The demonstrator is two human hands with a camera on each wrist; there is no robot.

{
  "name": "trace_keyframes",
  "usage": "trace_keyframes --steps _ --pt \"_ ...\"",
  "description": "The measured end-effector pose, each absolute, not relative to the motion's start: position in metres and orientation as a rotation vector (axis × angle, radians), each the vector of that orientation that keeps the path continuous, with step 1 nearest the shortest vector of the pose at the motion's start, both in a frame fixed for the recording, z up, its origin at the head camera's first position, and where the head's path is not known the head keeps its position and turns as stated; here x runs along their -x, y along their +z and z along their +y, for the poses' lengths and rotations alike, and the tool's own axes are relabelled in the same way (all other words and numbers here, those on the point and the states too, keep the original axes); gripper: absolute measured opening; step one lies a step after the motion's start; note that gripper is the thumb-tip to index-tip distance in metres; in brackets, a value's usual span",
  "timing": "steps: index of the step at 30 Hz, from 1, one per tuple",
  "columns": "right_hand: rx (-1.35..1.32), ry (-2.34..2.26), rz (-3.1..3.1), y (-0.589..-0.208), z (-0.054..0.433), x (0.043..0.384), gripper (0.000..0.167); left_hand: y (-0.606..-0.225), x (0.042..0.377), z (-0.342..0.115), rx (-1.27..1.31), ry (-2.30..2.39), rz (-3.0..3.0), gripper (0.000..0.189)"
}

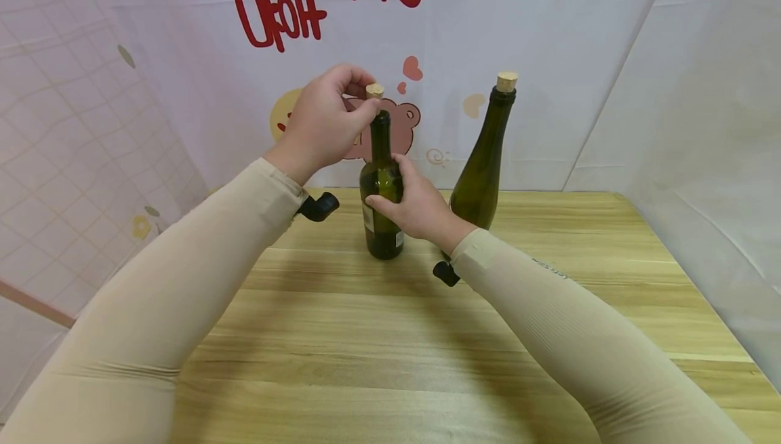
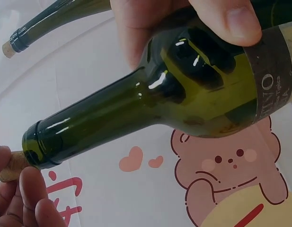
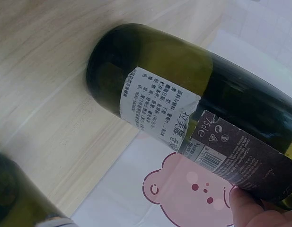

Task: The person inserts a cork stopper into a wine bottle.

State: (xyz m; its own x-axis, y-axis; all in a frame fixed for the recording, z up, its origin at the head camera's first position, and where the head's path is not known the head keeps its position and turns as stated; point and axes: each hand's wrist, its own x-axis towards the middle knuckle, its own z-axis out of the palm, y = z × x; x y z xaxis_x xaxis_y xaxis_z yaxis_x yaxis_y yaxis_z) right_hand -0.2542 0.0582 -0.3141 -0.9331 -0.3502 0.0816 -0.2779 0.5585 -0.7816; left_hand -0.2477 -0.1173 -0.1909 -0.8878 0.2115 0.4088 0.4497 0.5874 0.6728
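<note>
My left hand (image 1: 323,118) pinches a cork (image 1: 375,91) between thumb and fingers at the mouth of a dark green wine bottle (image 1: 381,139). In the left wrist view, the cork (image 2: 12,166) meets the bottle's lip, its lower end at the opening. Around the bottle's body, just below the shoulder, my right hand (image 1: 417,203) grips with thumb and fingers spread on either side. The bottle stands upright on the table. Close up in the right wrist view, a torn white sticker (image 3: 155,109) and a dark label (image 3: 240,156) show on its glass.
A taller green bottle (image 1: 488,152) stands to the right, partly behind my right wrist, with a cork (image 1: 506,82) in its top. Both stand on a wood-grain table (image 1: 342,342). Behind it hangs a white cloth (image 1: 537,30) with red lettering and a cartoon bear.
</note>
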Motion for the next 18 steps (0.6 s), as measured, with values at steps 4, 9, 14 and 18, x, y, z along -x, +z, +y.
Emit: trace_keyframes --steps 4,9,14,18 --pt "0.547 -1.337 2.696 -0.3148 0.0579 0.2542 0.089 -0.1915 0.2483 -0.1163 0.552 -1.21 -2.525 0.031" --pt "0.547 -1.343 2.698 -0.3158 0.0575 0.2544 0.088 -0.1932 0.2491 -0.1148 0.562 -1.228 -2.509 0.03" --pt "0.552 -1.339 2.7 -0.3152 0.058 0.2539 0.088 -0.1945 0.2491 -0.1137 0.566 -1.241 -2.509 0.031" --pt "0.555 -1.334 2.698 -0.3149 0.0583 0.2538 0.088 -0.1952 0.249 -0.1134 0.565 -1.243 -2.515 0.03"
